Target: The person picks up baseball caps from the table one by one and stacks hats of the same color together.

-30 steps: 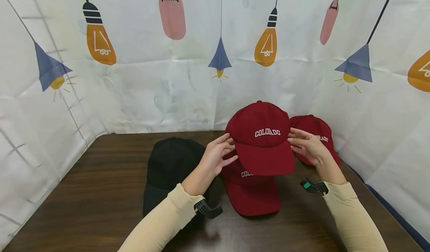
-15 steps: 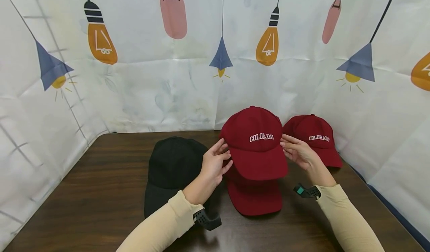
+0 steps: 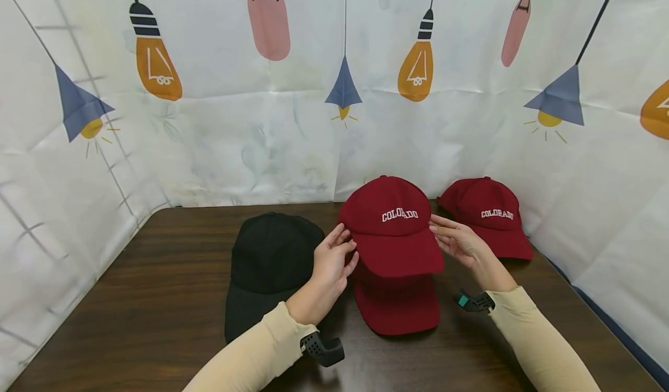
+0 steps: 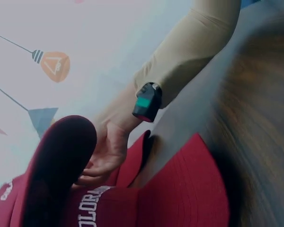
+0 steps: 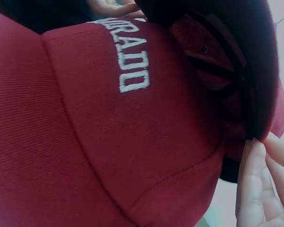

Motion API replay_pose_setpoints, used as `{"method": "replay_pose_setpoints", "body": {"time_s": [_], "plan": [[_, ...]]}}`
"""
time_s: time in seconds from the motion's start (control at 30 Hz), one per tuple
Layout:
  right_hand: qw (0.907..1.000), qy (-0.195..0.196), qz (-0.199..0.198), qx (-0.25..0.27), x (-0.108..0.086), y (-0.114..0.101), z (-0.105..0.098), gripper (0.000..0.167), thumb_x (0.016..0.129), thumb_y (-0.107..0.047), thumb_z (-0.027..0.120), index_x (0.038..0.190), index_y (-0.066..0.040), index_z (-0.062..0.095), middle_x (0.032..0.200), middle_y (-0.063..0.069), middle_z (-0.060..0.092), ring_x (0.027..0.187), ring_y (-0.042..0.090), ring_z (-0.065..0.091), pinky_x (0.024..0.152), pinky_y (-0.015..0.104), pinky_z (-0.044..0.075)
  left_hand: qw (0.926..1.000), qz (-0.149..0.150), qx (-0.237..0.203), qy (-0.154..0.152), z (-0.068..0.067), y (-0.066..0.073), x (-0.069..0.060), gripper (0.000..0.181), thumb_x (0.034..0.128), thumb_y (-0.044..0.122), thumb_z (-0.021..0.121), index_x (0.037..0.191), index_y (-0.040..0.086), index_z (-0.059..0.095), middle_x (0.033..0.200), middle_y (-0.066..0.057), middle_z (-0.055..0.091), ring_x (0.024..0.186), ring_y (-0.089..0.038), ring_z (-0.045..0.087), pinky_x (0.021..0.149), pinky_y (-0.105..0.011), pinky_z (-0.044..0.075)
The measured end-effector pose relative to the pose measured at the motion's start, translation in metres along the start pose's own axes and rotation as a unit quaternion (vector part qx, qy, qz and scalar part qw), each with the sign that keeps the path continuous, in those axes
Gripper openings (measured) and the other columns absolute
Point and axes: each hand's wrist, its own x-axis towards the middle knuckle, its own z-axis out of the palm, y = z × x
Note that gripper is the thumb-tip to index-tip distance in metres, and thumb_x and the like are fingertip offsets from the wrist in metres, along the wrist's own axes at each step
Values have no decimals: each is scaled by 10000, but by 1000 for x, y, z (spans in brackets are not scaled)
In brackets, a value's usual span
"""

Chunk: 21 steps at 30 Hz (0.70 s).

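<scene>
Both hands hold a red COLORADO cap (image 3: 397,229) by its sides, above and partly over a second red cap (image 3: 399,310) on the table. At its left edge, the left hand (image 3: 329,267) grips it between thumb and fingers. On the opposite side the right hand (image 3: 465,244) pinches the rim; the right wrist view shows thumb and fingertips on the rim of the raised cap (image 5: 270,94), whose dark inside shows over the lower cap (image 5: 132,123). In the left wrist view, the right hand (image 4: 104,151) is behind the raised brim (image 4: 61,161).
A black cap (image 3: 272,258) lies left of the red ones, partly behind the left forearm. Another red COLORADO cap (image 3: 493,218) rests at the back right of the brown wooden table (image 3: 136,299). A patterned white curtain (image 3: 235,148) hangs behind.
The held cap has moved left and down over the lower red cap, hiding its lettering in the head view. Both hands moved with it, and the back-right cap is more exposed.
</scene>
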Motion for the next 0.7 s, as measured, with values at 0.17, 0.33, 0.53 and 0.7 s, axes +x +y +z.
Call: {"method": "replay_pose_setpoints", "body": {"time_s": [0.17,0.33,0.53,0.7], "plan": [[9999,79,80,-51,0,3,-2,437,1064,47,456,1002,-233,787,1043,-47,741,910,71,712,797,217,572,9998,-132,-128,30,-2,-2,0,568,977,-123,528,1523,3,437,1264,-98,514,875,-130,551,789,-266,509],[9994,157,91,-304,0,8,-4,373,1057,26,503,1018,-235,768,1063,-63,736,946,70,710,822,223,570,9994,-254,-198,91,-3,-5,-1,577,976,-128,516,1532,-13,409,1305,-125,481,883,-142,539,793,-253,509],[9982,206,119,-546,-2,10,-5,289,1049,12,532,1191,-159,716,1069,-72,729,962,58,701,832,224,567,9994,-204,-257,140,-3,-8,-5,582,976,-123,521,1534,-8,407,1326,-132,474,881,-133,542,794,-246,504],[9970,192,200,-722,-2,12,-5,471,1050,-4,544,1509,10,443,1083,-84,722,974,55,696,844,225,564,9990,-105,-392,163,-3,-10,-11,593,973,-119,534,1540,0,406,1391,-155,458,902,-126,549,794,-245,505]]}}
